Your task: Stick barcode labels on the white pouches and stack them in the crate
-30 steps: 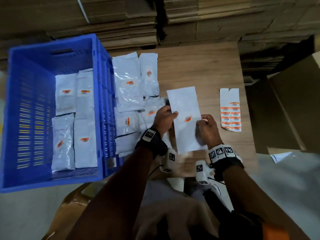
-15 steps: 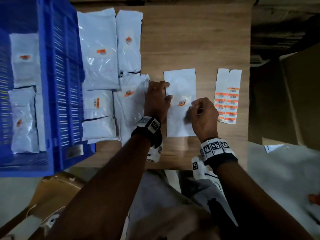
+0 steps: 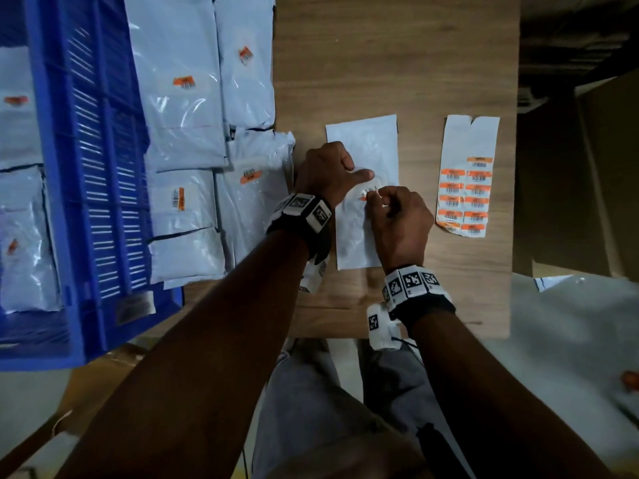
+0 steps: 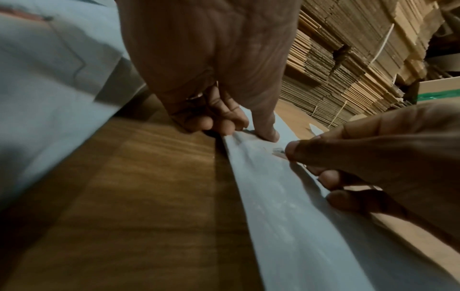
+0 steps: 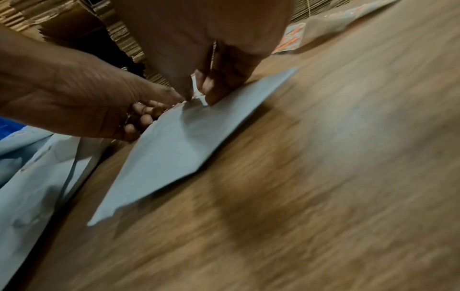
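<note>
Both fists curled: left hand (image 3: 326, 171) pins pouch (image 3: 363, 140), right hand (image 3: 401, 219) pinches label (image 3: 367, 192).

Lighting is dim and warm in all views. The table (image 3: 397, 63) is the brightest area in the head view; its far right corner falls into shadow. Both wrist views show motion blur, strongest toward the frame edges, with wide-angle distortion.
</note>
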A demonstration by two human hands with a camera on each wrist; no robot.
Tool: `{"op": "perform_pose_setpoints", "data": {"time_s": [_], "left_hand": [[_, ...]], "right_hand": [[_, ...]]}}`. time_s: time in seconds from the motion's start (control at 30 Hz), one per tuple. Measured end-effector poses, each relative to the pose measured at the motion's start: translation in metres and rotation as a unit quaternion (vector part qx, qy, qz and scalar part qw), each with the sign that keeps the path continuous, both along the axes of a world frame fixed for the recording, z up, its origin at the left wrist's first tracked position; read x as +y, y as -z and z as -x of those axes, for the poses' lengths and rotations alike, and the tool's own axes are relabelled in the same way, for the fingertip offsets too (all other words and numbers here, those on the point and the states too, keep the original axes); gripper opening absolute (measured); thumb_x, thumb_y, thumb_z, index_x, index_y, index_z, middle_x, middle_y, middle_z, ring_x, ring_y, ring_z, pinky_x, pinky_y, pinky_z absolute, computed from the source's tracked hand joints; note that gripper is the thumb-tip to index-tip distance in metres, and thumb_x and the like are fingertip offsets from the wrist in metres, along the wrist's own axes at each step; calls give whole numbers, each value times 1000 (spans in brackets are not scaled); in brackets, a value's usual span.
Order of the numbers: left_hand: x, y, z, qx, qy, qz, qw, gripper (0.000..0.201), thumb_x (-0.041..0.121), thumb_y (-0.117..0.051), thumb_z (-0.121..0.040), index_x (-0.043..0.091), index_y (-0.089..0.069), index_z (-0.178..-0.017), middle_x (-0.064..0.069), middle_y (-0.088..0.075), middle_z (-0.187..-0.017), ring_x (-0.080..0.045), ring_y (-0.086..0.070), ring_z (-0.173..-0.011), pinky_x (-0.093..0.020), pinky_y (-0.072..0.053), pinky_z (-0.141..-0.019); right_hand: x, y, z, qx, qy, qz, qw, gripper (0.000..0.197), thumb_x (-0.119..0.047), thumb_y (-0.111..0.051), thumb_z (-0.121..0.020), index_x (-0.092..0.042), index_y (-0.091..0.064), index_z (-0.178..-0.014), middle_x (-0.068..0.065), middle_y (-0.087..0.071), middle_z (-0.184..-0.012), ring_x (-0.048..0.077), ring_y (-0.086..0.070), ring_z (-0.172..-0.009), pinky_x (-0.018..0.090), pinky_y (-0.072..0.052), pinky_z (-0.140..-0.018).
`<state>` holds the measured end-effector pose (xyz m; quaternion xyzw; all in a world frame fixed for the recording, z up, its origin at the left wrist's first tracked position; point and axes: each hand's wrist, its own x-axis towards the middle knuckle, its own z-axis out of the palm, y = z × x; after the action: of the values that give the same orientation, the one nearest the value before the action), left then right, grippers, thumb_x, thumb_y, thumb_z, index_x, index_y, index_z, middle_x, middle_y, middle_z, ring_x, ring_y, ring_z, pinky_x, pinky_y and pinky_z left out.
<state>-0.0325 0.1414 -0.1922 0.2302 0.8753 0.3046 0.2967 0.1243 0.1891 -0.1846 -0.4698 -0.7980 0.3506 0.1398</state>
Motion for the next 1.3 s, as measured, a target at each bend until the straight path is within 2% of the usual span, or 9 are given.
{"op": "perform_pose_setpoints", "data": {"time_s": [0.1,0.23,0.37,0.53,0.7,0.87,1.07,1.3], "left_hand": [[-2,3,-1,4,0,-1,1000,37,52,-86,-66,26,-59,-69,13,-63,-71,-12,-66,-74,-28,-54,-70],[-4,5,-1,6,4,-3,1000,41,57,-83,-64,31,-53,-63,16,-59,-66,-12,-65,-69,-32,-55,-68],[-1,0,3,6,10,20,1000,41,61,-83,-63,26,-62,-69,13,-65,-73,-11,-64,-74,-28,-52,-69],[0,-1,5,-1,8,26,1000,41,59,-84,-63,25,-62,-71,11,-67,-75,-12,-66,-77,-29,-53,-70],[0,1,5,-2,5,31,999,43,62,-81,-62,25,-63,-71,9,-68,-77,-14,-67,-81,-34,-56,-76],[-1,3,6,-3,11,34,999,43,64,-81,-60,27,-61,-68,10,-68,-76,-14,-66,-82,-36,-57,-78],[-1,0,8,-3,14,38,999,44,61,-83,-63,23,-67,-77,10,-69,-80,-14,-66,-87,-33,-54,-80],[-1,-2,8,8,27,39,999,42,59,-84,-66,22,-68,-76,13,-64,-74,-12,-65,-83,-24,-43,-73]], "right_hand": [[-1,3,0,-1,13,-4,1000,17,-28,-70,-92,-13,-75,-95,6,-71,-89,18,-62,-79,17,-34,-72],[-3,3,1,4,19,-2,1000,15,-26,-68,-91,-13,-76,-94,7,-72,-90,20,-64,-81,25,-45,-74],[-6,1,4,-7,31,16,999,12,-23,-64,-93,-15,-72,-93,6,-69,-94,22,-64,-85,31,-49,-75],[-14,-2,5,-28,33,3,999,14,-22,-55,-98,-15,-67,-100,6,-64,-106,25,-63,-94,30,-42,-76],[-22,3,5,-8,25,-36,999,12,-18,-54,-98,-15,-65,-97,4,-64,-101,24,-61,-93,31,-43,-76],[-24,7,1,0,5,-48,999,11,-17,-55,-98,-12,-65,-98,7,-64,-101,27,-60,-94,29,-40,-78],[-26,10,-3,13,-18,-65,998,8,-14,-57,-97,-10,-64,-96,7,-64,-97,27,-58,-91,29,-37,-77],[-26,4,-12,48,-44,-54,996,6,-5,-59,-94,-8,-65,-94,6,-64,-96,28,-61,-91,39,-48,-82]]}}
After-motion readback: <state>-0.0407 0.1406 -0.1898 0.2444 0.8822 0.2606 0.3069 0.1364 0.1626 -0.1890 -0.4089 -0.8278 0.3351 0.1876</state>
